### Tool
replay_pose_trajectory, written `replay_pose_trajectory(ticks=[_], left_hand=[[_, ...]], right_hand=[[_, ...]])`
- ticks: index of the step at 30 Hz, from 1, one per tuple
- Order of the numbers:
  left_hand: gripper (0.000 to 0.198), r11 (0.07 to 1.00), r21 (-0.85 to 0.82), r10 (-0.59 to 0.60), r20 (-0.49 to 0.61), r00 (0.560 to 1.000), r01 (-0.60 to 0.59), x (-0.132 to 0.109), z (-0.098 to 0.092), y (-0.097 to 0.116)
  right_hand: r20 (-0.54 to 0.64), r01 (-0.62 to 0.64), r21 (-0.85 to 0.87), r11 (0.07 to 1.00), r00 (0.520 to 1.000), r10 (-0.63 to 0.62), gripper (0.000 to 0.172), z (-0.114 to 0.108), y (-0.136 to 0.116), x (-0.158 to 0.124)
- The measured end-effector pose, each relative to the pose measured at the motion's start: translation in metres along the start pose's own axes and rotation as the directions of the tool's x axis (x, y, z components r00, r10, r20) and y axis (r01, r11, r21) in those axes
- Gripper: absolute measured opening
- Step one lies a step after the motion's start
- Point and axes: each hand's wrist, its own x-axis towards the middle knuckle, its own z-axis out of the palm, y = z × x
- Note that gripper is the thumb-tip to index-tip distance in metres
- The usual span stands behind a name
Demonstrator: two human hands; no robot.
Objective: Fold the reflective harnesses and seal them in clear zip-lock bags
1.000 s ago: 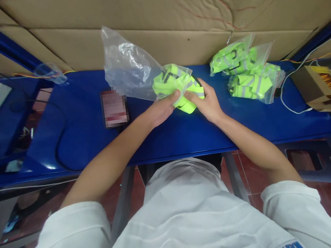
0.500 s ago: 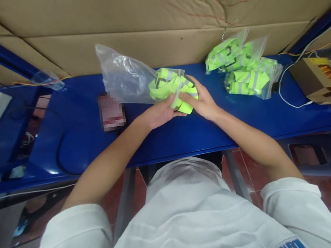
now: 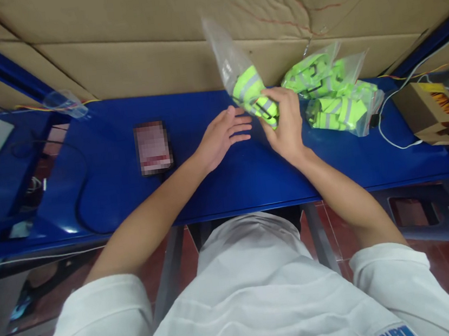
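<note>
My right hand grips a bundle of neon-yellow reflective strap with grey stripes and a black buckle. A clear plastic bag surrounds the bundle, at least at its upper part, and its slack end points up and left. Just left of the bundle, my left hand is held with its fingers stretched out and nothing in it. Several more bagged neon straps lie in a pile on the blue table, to the right of my right hand.
A blurred-out flat item lies on the table at left. A clear plastic cup is at the back left. On the right are an open cardboard box and a white cable. Cardboard panels line the back.
My left hand has let go of the strap bundle and moved slightly left, its fingers opening. My right hand has turned the bundle, swinging the bag's slack end upward and to the right.
</note>
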Motion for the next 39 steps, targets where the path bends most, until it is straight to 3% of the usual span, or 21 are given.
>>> replay_pose_trajectory(ticks=[3,8,11,16,21,26,30,33,39], left_hand=[[0.069,0.986,-0.137,-0.089,0.078,0.993,0.099,0.002,0.0,0.003],[0.059,0.937,-0.294,-0.134,0.19,0.973,0.187,0.001,0.001,0.001],[0.051,0.94,-0.285,-0.133,0.204,0.97,0.189,0.0,0.004,-0.003],[0.055,0.929,-0.281,-0.18,0.227,0.957,0.241,-0.004,0.012,-0.005],[0.054,0.927,-0.285,-0.199,0.182,0.963,0.245,-0.002,0.013,-0.006],[0.043,0.945,-0.287,-0.17,-0.022,0.985,0.157,0.013,-0.004,-0.008],[0.036,0.949,-0.306,-0.12,-0.128,0.985,0.075,0.02,-0.014,-0.004],[0.037,0.945,-0.312,-0.127,-0.08,0.989,0.096,0.018,-0.013,-0.001],[0.043,0.944,-0.281,-0.163,0.053,0.985,0.171,0.01,-0.007,-0.004]], right_hand=[[0.119,0.138,-0.113,0.984,0.985,-0.124,0.043,0.001,-0.008,-0.005],[0.275,0.195,-0.292,0.936,0.955,-0.113,0.044,0.012,-0.015,-0.013],[0.283,0.203,-0.354,0.913,0.954,-0.102,0.046,0.018,-0.019,-0.018],[0.235,0.173,-0.409,0.896,0.969,-0.08,0.043,0.029,-0.019,-0.026],[0.231,0.236,-0.266,0.935,0.957,-0.176,0.052,0.031,-0.016,-0.026],[0.222,0.25,-0.066,0.966,0.947,-0.23,0.054,0.018,-0.017,-0.014],[0.235,0.159,-0.04,0.986,0.961,-0.146,0.061,0.009,-0.008,-0.005],[0.232,0.096,0.044,0.994,0.967,-0.104,0.058,0.006,0.001,-0.002],[0.137,0.148,0.19,0.97,0.975,-0.176,0.045,0.009,0.006,-0.002]])
